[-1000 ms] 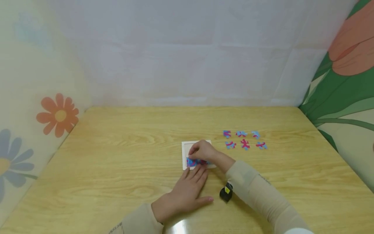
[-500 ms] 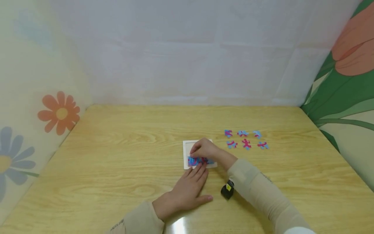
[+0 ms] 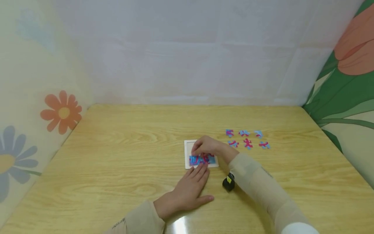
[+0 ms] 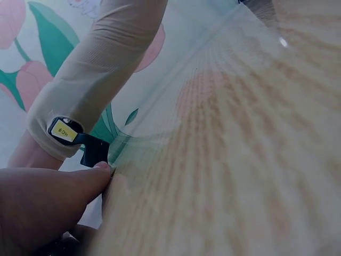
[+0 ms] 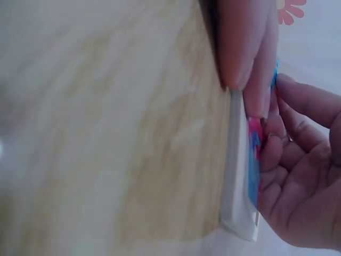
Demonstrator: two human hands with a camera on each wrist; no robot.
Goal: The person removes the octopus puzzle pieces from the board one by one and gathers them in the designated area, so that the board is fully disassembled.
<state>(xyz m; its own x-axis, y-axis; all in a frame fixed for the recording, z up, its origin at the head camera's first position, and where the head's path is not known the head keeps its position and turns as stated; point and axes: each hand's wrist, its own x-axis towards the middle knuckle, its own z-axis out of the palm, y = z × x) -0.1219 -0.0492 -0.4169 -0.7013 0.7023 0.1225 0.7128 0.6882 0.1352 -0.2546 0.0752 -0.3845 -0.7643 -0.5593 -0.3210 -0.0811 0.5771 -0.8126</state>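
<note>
A white puzzle tray (image 3: 186,159) lies on the table, with blue and pink jigsaw pieces (image 3: 211,160) filling its near part. My left hand (image 3: 190,190) lies flat with straight fingers; its fingertips rest on the tray's front edge and touch the pieces there. Over the tray, my right hand (image 3: 205,146) has thumb and index finger together at the left side of the row. Between them the right wrist view shows the blue edge of a puzzle piece (image 5: 275,76), mostly covered by the fingers. The left wrist view catches mainly my left thumb (image 4: 58,197).
Several loose jigsaw pieces (image 3: 247,143) lie in two rows right of the tray. A black wrist camera (image 3: 229,182) hangs below my right sleeve. The wooden table (image 3: 117,146) meets a white cloth backdrop (image 3: 187,65) at the back.
My right hand has shifted slightly up from the row, so more of the fitted pieces show. Its thumb and finger stay together. My left hand stays at the tray's front edge.
</note>
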